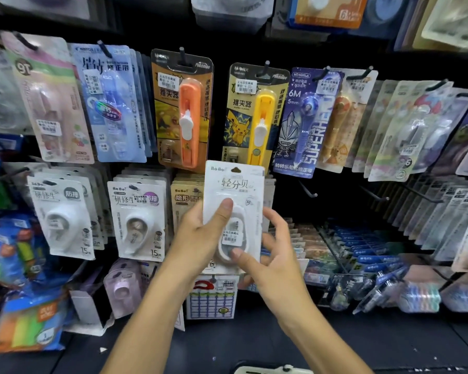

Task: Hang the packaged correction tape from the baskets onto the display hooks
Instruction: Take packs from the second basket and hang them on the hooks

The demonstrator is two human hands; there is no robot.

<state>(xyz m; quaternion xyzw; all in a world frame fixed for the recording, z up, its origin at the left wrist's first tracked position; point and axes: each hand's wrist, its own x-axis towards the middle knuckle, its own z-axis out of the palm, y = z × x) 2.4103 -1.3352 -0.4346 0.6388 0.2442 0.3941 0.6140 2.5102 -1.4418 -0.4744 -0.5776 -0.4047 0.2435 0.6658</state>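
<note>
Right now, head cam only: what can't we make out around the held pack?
- Hook behind the white correction tape pack: hidden by the pack itself; whether it is on a hook cannot be told.
- Right hand fingers: mostly behind the pack.
- Price label print on the pack: too small to read.
- Basket: cut off by the bottom edge.
- Left hand palm: faces away.

The white pack [234, 209] up front said "BoBo" and 轻分贝; the blue card [305, 122] read "6M", "5mm", "SUPERHERO"; two white cards [62, 220] showed "15M".
</note>
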